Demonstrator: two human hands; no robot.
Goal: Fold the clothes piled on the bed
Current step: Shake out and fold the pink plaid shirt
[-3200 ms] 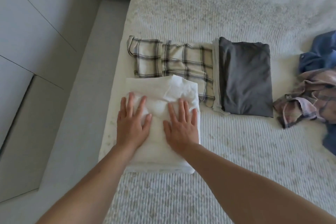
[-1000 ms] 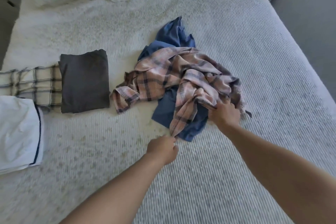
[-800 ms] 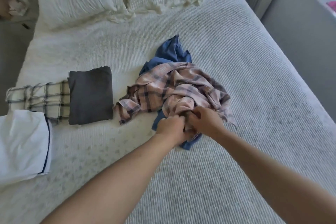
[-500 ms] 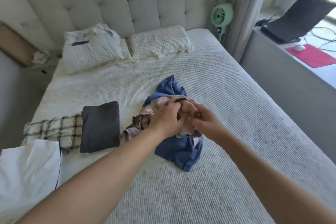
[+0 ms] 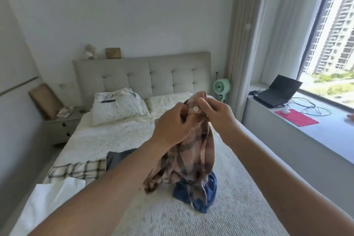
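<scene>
— What does the garment look like?
— A pink-and-brown plaid shirt (image 5: pixel 193 151), soft woven cloth, bunched and hanging above the bed (image 5: pixel 239 188), its lower folds touching a crumpled blue garment (image 5: pixel 203 195) on the ribbed white cover.
— And the hands?
— The left hand (image 5: pixel 172 126) grips the shirt's top; the right hand (image 5: pixel 214 111) pinches the edge beside a round pale button (image 5: pixel 195 109).
— Any writing?
— None readable. Left of the shirt lie folded pieces on the bed: dark grey (image 5: pixel 118 157), cream check (image 5: pixel 76 170), white (image 5: pixel 49 201).

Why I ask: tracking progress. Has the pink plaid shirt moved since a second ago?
Yes. The pink plaid shirt went up off the bed; both hands hold it above the blue garment.
</scene>
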